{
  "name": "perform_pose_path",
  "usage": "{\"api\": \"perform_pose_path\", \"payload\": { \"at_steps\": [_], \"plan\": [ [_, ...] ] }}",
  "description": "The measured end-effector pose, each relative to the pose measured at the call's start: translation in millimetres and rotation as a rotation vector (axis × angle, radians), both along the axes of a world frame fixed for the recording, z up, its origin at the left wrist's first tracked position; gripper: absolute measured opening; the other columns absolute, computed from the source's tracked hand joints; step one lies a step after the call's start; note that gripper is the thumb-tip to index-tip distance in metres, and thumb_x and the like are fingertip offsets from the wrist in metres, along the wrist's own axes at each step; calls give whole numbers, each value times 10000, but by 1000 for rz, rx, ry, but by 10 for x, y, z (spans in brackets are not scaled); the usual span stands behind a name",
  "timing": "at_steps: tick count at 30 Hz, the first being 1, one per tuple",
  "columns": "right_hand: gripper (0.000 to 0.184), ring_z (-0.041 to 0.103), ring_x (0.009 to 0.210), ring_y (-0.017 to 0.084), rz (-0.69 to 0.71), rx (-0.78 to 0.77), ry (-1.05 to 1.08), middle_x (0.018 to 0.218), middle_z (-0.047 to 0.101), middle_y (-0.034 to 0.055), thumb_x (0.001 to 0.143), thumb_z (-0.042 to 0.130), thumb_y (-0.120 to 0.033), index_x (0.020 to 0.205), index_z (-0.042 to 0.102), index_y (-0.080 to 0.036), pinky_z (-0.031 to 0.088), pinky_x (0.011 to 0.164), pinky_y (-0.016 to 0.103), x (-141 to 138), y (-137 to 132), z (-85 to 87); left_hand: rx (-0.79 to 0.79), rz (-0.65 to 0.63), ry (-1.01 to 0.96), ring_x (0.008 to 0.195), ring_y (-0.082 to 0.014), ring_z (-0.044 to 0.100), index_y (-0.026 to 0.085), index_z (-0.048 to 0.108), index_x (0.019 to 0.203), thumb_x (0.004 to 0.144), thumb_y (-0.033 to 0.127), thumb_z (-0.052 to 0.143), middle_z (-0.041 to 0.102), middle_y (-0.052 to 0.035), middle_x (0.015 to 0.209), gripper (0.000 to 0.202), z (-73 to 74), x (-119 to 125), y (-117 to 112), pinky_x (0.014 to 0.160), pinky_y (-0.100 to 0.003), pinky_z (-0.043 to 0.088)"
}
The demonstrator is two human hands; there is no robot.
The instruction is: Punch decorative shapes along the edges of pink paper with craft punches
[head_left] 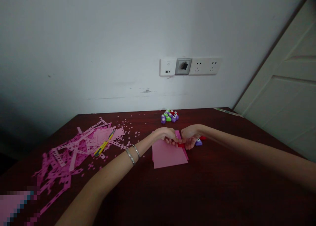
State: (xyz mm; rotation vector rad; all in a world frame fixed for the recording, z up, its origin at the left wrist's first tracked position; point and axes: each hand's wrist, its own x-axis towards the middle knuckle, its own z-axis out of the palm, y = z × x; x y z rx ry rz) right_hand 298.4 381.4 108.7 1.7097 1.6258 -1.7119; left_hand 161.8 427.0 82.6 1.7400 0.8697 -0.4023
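Note:
Over a small stack of pink paper sheets [169,156], my two hands meet with curled fingers. My left hand [168,135] is closed on a pink paper strip [177,134], which shows between the hands. My right hand [190,136] is closed around a red paper punch [181,145], pressed against the strip; the fingers hide most of the punch. Just right of my right hand, a purple paper punch [198,142] and a red one [202,138] lie on the table.
Several purple, green and red punches [170,116] cluster near the wall. At left lies a heap of punched pink strips [74,147], with a yellow utility knife [105,143] on it. Pink paper bits [128,129] are scattered on the dark table [222,186]. Sockets [206,66] sit on the wall.

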Motion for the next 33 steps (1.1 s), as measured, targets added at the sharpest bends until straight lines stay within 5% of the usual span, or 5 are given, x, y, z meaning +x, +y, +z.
{"api": "perform_pose_path", "payload": {
  "at_steps": [12, 18, 22, 27, 33],
  "plan": [
    [183, 577, 451, 87, -30, 74, -89, 504, 609, 22, 761, 570, -215, 622, 602, -100, 487, 456, 161, -12, -155, 100, 135, 21, -165, 412, -46, 362, 127, 610, 653, 718, 495, 587, 499, 17, 528, 374, -1, -174, -179, 414, -210, 272],
    [348, 484, 335, 62, -120, 384, -114, 434, 550, -5, 802, 550, -365, 562, 574, -114, 433, 380, 169, -5, -418, 60, 826, -7, -202, 718, -171, 556, 133, 606, 847, 865, 477, 349, 611, -69, 788, 429, 133, -358, -630, 638, -293, 428],
    [390, 543, 392, 103, -188, 588, -123, 501, 594, 36, 807, 517, -448, 595, 568, -125, 454, 391, 208, 30, -569, 53, 1153, -110, -66, 1141, -308, 421, 92, 486, 1175, 863, 466, 362, 487, -181, 1222, 503, 210, -530, -793, 914, -427, 354],
    [329, 545, 467, 113, -96, 793, -77, 642, 621, 38, 747, 575, -460, 782, 626, -138, 428, 394, 208, 160, -639, 117, 1020, -228, 39, 1346, -333, 51, 49, 164, 1395, 819, 656, 256, 106, -201, 1466, 842, 74, -647, -731, 1050, -454, 188],
    [387, 563, 716, 170, 152, 980, -119, 896, 603, 68, 685, 652, -403, 992, 643, -167, 445, 595, 264, 202, -597, -17, 869, -273, 108, 1348, -311, -32, 39, 47, 1414, 791, 704, 209, -25, -167, 1473, 926, -48, -647, -707, 1091, -430, 99]
  ]
}}
